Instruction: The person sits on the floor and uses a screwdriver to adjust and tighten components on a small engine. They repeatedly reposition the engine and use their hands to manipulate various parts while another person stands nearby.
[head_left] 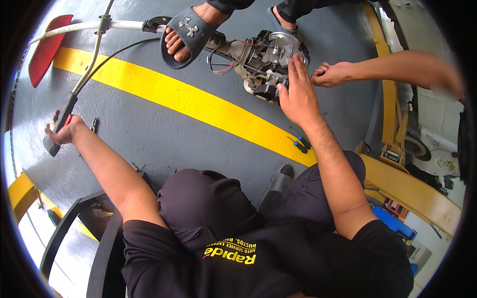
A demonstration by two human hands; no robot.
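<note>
A brush cutter lies on the grey floor, its small engine [271,64] bare-looking and metallic at the top middle. My left hand [64,130] is closed round the black handle grip [64,116] at the end of its bent tube. My right hand [299,97] is held flat with fingers stretched beside the engine; whether it touches the metal, I cannot tell. Just right of it, another person's closed hand [331,74] reaches toward the engine; what it holds, if anything, is hidden. A sandaled foot [186,39] rests on or over the shaft [124,25].
Two blue-handled screwdrivers [301,144] lie by the yellow floor stripe [189,102]. A red guard [47,49] is at the far left. Yellow lift arms [407,184] run along the right. Black curved chair-like parts [62,233] stand at the lower left.
</note>
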